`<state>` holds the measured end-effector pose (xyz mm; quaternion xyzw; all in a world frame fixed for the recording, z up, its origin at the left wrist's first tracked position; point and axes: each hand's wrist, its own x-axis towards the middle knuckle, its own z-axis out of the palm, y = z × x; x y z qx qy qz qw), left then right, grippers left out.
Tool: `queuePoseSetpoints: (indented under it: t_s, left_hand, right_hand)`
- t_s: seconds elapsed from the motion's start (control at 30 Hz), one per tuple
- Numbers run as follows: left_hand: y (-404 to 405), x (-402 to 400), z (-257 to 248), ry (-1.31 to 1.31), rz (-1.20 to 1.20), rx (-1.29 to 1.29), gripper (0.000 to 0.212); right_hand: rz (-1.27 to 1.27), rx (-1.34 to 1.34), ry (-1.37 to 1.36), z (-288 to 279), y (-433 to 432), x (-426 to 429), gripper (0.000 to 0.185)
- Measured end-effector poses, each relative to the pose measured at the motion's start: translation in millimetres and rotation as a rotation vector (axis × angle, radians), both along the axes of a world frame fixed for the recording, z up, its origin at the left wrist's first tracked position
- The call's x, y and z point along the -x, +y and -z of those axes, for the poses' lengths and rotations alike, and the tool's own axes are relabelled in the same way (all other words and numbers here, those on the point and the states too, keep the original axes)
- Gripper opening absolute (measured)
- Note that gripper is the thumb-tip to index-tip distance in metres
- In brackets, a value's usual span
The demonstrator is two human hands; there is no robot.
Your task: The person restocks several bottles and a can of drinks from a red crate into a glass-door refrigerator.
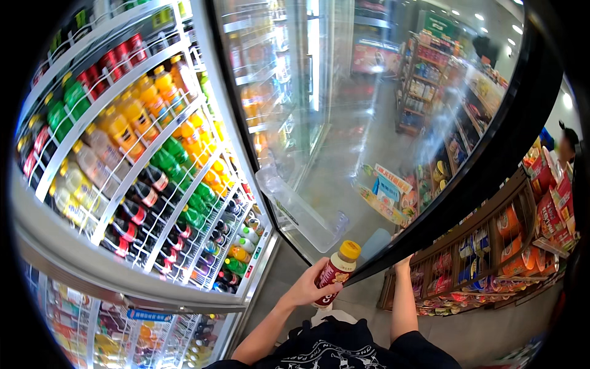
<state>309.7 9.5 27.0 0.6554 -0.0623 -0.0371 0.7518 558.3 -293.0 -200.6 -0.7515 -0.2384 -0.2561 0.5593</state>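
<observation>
My left hand [305, 287] grips a plastic drink bottle [333, 281] with a yellow cap and a dark red label that bears writing. The bottle leans slightly in front of my body. Beyond it the glass cooler door [318, 161] stands swung out from the cooler. At the black outer frame [461, 203] of that door is my right hand [404, 262], wrapped around the edge; the frame hides part of its fingers. To the left, the lit drinks cooler [203, 138] shows rows of bottles on sloping wire shelves.
A clear plastic bin [299, 212] is on the door's lower part. Brown racks [465, 258] of packaged snacks line the right side. Below left, a second cooler door [138, 323] covers more drinks. A person [566, 143] is at the far right.
</observation>
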Motion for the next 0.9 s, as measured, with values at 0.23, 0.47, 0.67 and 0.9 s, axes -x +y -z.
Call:
queuePoseSetpoints:
  t_s: [0.23,0.47,0.67,0.9]
  left_hand:
    - [5,-67,3,-0.081,0.022,-0.262,0.066]
    - [22,-132,-29,-0.076,-0.051,-0.115,0.063]
    - [52,-220,-44,-0.17,-0.137,-0.013,0.057]
    - [64,-290,-22,-0.277,-0.003,0.021,0.052]
  right_hand:
    - [-0.265,-0.534,0.341,-43,-15,-84,0.022]
    - [0.189,-0.269,0.246,-170,-6,-108,0.019]
    - [0.347,-0.25,0.174,-229,97,-11,0.02]
    - [0.259,0.106,0.468,-200,197,-14,0.109]
